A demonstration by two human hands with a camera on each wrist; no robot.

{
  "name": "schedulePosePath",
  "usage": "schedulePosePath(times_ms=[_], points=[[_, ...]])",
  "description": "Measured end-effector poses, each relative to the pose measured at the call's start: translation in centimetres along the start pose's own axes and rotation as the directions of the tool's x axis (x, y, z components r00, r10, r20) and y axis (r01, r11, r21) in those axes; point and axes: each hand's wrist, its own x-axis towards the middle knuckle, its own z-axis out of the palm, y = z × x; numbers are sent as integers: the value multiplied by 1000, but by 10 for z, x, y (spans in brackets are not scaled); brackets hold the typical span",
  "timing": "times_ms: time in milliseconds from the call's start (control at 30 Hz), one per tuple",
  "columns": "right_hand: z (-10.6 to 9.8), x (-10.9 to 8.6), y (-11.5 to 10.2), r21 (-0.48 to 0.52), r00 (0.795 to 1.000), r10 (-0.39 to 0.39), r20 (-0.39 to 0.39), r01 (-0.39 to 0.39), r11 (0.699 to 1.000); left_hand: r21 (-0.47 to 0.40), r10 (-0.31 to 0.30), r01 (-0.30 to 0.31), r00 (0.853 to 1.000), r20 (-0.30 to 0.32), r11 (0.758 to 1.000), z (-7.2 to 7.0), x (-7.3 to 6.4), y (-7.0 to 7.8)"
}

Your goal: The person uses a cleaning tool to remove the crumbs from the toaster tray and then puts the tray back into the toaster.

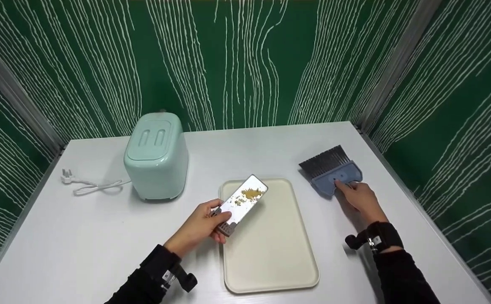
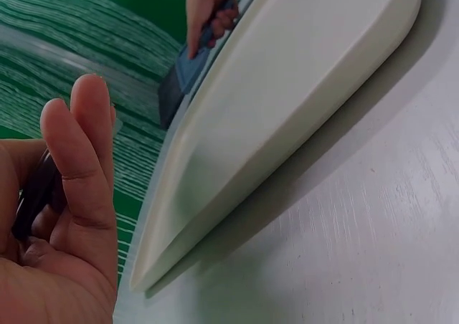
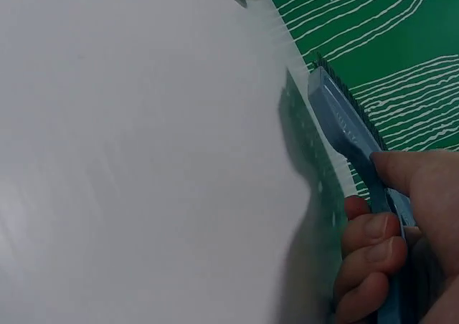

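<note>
A narrow metal crumb tray [image 1: 242,207] with a grey slotted end carries yellow-brown crumbs [image 1: 252,194]. My left hand [image 1: 203,223] pinches it by the grey end, thumb on top, tilted above the upper left of a cream rectangular tray [image 1: 271,253]. At the right of the table, my right hand [image 1: 361,200] grips the handle of a blue brush [image 1: 334,179] with dark bristles pointing away to the left. In the right wrist view, fingers [image 3: 369,252] wrap that handle. The left wrist view hides most of the crumb tray behind the fingers [image 2: 90,152].
A mint-green toaster [image 1: 156,169] stands at the back left of the white table [image 1: 102,236]. Its white cord and plug [image 1: 93,185] lie bundled to its left. Green walls [image 1: 249,63] with white streaks enclose the back and sides.
</note>
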Motion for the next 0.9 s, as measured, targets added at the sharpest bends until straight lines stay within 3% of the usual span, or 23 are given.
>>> schedulePosePath(times_ms=[167, 400, 700, 900], points=[[3, -5, -6, -3, 998, -45, -34, 45, 999, 9, -5, 5, 1000, -11, 1000, 1, 0, 0], [8, -26, -27, 43, 981, -182, -64, 185, 982, 24, 8, -8, 1000, 10, 1000, 0, 0, -1], [20, -66, -72, 47, 938, -343, -47, 345, 937, 57, 25, -27, 999, 27, 998, -1, 1, -1], [32, -88, -98, -8, 886, -463, -6, 463, 886, 56, 29, -32, 999, 38, 998, 0, 3, -1]])
